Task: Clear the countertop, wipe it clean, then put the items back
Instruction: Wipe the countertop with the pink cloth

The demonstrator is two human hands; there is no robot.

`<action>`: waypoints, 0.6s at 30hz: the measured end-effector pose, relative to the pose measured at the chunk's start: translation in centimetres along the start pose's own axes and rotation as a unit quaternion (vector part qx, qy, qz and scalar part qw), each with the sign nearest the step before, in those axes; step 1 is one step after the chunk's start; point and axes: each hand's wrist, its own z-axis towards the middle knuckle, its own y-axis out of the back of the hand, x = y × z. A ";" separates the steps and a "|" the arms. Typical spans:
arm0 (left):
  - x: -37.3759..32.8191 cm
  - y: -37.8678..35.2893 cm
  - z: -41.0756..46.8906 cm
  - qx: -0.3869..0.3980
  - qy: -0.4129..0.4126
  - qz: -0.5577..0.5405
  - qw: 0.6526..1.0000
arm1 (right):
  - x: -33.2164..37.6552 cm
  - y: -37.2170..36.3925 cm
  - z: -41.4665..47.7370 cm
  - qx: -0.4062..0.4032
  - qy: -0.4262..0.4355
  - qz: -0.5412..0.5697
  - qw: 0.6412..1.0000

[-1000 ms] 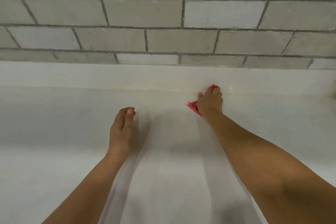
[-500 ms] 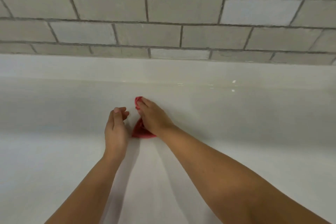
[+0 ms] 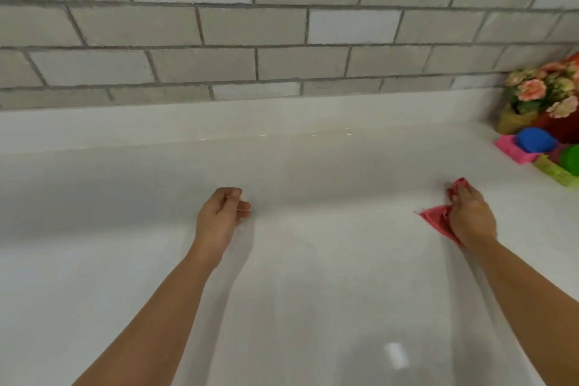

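Cloth, red (image 3: 437, 221), crumpled: lying on the white countertop (image 3: 313, 276) toward its right side, one corner poking out to the left, a fold showing at the fingertips.

Right hand (image 3: 471, 222): pressing down on the cloth, fingers bending over the fabric and gripping it against the surface.

Left hand (image 3: 219, 216): hovering over or resting on the countertop near the centre, well apart from the cloth, fingers curling loosely and holding nothing.

Grey tiled wall (image 3: 282, 25): running along the back edge.

Far right corner: pink and orange flowers (image 3: 545, 94) standing against the wall; a blue rounded object (image 3: 534, 138) sitting in a pink tray (image 3: 513, 153); a green object (image 3: 571, 158) showing partly at the frame edge.
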 end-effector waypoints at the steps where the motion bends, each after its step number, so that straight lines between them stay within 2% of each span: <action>1: 0.1 0.5 -0.4 0.000 0.000 0.007 1.000 | 0.7 0.1 -0.6 -0.017 -0.015 0.010 1.000; 4: 0.3 2.1 -1.6 -0.009 -0.002 0.021 1.000 | 7.4 -1.0 -5.0 -0.010 0.017 -0.004 1.000; 6: 0.2 3.3 -2.2 -0.021 -0.006 0.028 0.999 | 11.6 -3.3 -8.6 0.031 0.114 0.014 0.993; 7: 0.1 3.9 -2.5 -0.028 -0.010 0.031 0.999 | 13.7 -4.7 -10.2 0.073 0.175 0.043 0.981; 8: 0.1 4.4 -2.7 -0.036 -0.015 0.035 0.999 | 16.1 -5.7 -12.0 0.150 0.204 0.037 0.967; 10: -0.1 5.5 -3.2 -0.052 -0.032 0.043 0.997 | 20.2 -8.6 -15.4 0.181 0.276 -0.030 0.944; 12: -0.4 6.3 -3.6 -0.074 -0.051 0.039 0.995 | 23.4 -10.6 -20.3 0.190 0.342 -0.021 0.920; 16: -1.2 7.0 -4.1 -0.100 -0.074 0.045 0.991 | 24.9 -11.7 -27.7 0.271 0.463 0.076 0.840; 18: -1.5 6.5 -4.4 -0.096 -0.076 0.057 0.991 | 23.9 -10.8 -27.6 0.284 0.481 0.118 0.821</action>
